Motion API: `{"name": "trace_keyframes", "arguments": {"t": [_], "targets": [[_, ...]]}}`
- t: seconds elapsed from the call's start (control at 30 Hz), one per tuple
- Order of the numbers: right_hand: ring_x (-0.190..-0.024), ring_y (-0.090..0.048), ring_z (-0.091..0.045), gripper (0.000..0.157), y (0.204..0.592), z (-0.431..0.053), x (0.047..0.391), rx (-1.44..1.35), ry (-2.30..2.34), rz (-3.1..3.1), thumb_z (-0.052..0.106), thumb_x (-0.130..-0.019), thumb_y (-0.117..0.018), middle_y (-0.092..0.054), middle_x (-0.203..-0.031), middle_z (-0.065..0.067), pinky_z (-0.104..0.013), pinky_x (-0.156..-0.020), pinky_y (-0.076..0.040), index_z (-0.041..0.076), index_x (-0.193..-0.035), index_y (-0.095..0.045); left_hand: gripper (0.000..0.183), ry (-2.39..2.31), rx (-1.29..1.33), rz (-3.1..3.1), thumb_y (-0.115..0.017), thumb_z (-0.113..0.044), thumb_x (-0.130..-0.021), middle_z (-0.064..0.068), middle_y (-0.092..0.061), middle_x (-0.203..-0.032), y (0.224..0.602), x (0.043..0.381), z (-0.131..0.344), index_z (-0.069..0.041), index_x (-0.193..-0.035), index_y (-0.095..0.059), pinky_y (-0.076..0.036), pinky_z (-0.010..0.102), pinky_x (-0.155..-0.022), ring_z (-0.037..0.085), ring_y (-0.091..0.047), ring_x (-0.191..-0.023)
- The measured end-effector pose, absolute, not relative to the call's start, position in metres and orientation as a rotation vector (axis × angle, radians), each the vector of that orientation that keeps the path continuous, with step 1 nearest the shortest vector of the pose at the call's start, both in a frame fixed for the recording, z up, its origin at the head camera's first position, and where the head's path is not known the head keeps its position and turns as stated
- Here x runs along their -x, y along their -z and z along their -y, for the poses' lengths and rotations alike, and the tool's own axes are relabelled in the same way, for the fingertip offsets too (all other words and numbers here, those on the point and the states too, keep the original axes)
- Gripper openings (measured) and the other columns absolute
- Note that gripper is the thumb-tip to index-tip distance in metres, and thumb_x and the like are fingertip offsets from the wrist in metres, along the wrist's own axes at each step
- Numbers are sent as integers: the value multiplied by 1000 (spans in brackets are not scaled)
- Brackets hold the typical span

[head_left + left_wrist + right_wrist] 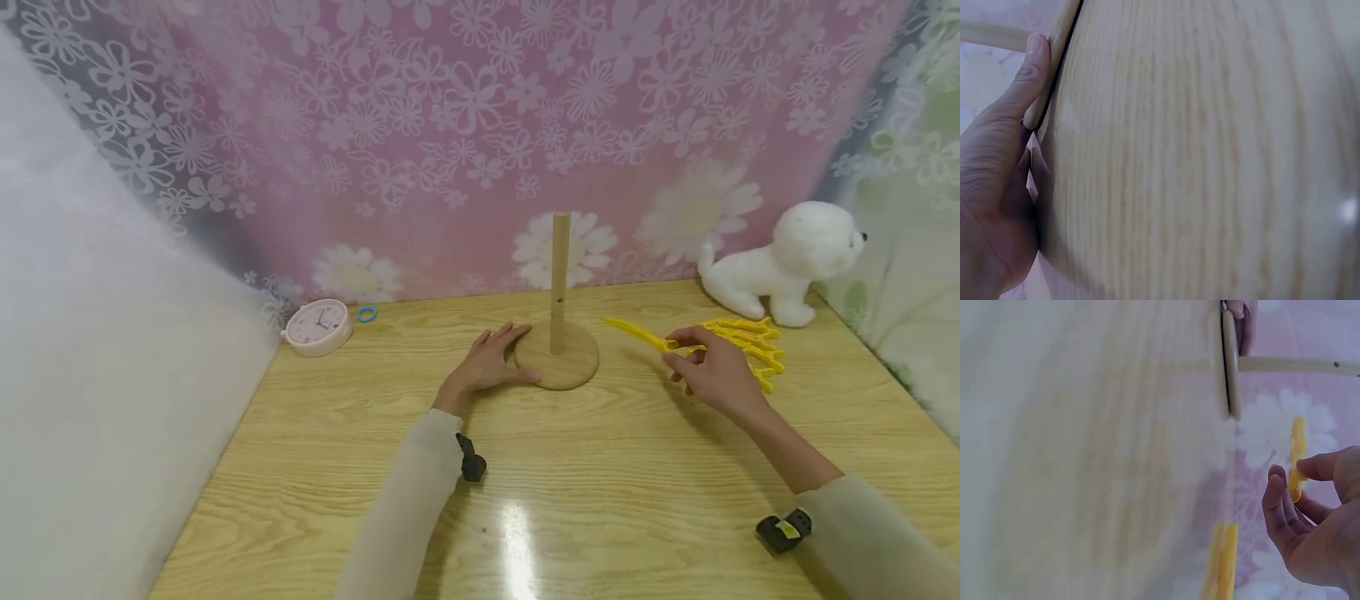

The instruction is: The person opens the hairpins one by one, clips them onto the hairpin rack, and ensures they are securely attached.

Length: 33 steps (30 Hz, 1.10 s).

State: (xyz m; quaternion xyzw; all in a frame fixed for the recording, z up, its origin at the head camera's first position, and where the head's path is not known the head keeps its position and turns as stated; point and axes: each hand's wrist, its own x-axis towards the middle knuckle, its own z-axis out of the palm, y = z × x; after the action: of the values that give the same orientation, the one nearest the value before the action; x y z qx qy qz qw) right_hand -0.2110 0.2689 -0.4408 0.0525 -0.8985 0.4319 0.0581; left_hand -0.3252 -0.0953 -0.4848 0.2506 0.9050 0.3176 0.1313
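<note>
In the frame's centre, the left hand [489, 360] touches with spread fingers the round-based wooden stand [558, 287]; at right, the right hand [716, 371] pinches one yellow strip [636, 331] near other yellow pieces [756, 335].

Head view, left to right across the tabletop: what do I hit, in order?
Clock → blue ring → left hand → wooden stand → held yellow piece → right hand → white toy dog.
</note>
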Motion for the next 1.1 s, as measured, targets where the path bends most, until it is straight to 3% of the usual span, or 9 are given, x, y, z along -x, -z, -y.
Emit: {"name": "trace_keyframes", "arguments": {"t": [0.13, 0.3, 0.43, 0.63, 0.8, 1.1], "targets": [[-67, -69, -32, 39, 438, -259, 220, -159, -1320, 2725, 24, -107, -62, -71, -90, -24, -33, -49, -55, -4, -135, -57, 99, -944, -711, -2618, -81, -57, -86, 5, -12, -175, 485, 324, 93, -35, -166, -27, -2, 53, -130, 33, 3, -161], [-65, -63, -28, 28, 443, -253, 229, -188, -1279, 2714, 10, -105, -62, -68, -105, -25, -30, -47, -50, -4, -129, -62, 99, -951, -703, -2616, -81, -59, -85, 5, -13, -175, 486, 323, 91, -37, -165, -28, -3, 55, -129, 33, 3, -161], [-66, -58, -21, 28, 444, -247, 235, -205, -1239, 2698, 3, -103, -59, -66, -115, -26, -30, -48, -46, -5, -129, -65, 98, -960, -716, -2618, -81, -58, -85, 5, -14, -175, 486, 323, 92, -37, -165, -29, -1, 51, -130, 31, 3, -161], [-74, -62, -23, 26, 444, -238, 245, -220, -1175, 2690, -4, -99, -59, -68, -109, -25, -30, -56, -50, -5, -123, -68, 99, -953, -707, -2631, -81, -60, -84, 3, -13, -175, 489, 325, 95, -40, -165, -27, -2, 53, -130, 30, 4, -161], [-78, -64, -28, 20, 448, -234, 254, -223, -1137, 2685, -6, -97, -62, -70, -102, -22, -34, -65, -54, -5, -115, -70, 99, -959, -701, -2633, -81, -59, -84, 3, -13, -175, 489, 326, 98, -38, -165, -28, -2, 53, -130, 31, 3, -161], [-81, -68, -32, 16, 459, -221, 268, -232, -1134, 2680, -8, -92, -65, -71, -94, -19, -46, -69, -59, -4, -105, -72, 97, -951, -701, -2635, -82, -56, -86, 5, -14, -175, 487, 324, 97, -36, -165, -29, -2, 52, -130, 32, 2, -161]]}}
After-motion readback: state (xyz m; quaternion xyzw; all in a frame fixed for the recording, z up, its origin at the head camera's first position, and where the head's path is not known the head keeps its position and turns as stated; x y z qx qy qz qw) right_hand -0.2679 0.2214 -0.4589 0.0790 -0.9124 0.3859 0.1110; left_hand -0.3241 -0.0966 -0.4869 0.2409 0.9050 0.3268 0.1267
